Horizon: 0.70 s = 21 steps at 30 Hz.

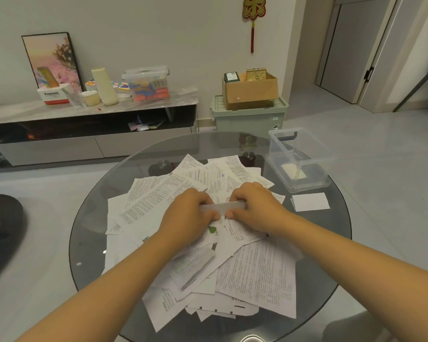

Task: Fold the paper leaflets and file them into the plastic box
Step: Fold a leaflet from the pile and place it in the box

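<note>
My left hand (pixel 190 213) and right hand (pixel 253 208) each pinch one end of a narrow folded leaflet (pixel 223 208) above the loose pile (pixel 208 243), apparently to sharpen its crease, with the plastic box (pixel 298 160) open at the worktop's (pixel 89 218) far right for filing.

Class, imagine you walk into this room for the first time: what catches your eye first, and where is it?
First, the heap of printed leaflets spread over the round glass table. At its middle, the left hand and right hand pinch a narrow folded leaflet between them. At the table's far right stands a clear plastic box, open, with a folded paper in it.
</note>
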Available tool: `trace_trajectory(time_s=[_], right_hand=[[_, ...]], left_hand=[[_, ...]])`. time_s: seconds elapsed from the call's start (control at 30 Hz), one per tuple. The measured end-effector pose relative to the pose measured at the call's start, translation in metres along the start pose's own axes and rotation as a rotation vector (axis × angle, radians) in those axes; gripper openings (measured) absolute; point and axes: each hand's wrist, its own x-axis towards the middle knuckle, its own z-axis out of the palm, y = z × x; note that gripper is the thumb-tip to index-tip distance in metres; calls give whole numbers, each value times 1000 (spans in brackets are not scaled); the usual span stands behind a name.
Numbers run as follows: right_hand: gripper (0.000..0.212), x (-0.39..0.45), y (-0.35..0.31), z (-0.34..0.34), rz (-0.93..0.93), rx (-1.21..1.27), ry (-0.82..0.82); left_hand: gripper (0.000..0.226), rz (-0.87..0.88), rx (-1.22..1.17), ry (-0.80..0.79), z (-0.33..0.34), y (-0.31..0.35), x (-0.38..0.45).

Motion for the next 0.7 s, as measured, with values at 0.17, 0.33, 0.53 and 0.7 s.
trace_trajectory(time_s=[0.17, 0.33, 0.53, 0.7], right_hand=[[7, -10, 13, -19, 155, 274, 124], [17, -24, 37, -33, 266, 427, 285], [17, -41, 71, -49, 297, 261, 379], [9, -48, 90, -59, 348, 123, 404]], left_hand=[[5, -80, -329, 61, 2, 22, 9], [21, -95, -493, 89, 20, 45, 15], [26, 45, -421, 86, 53, 79, 21], [17, 141, -332, 61, 72, 102, 31]])
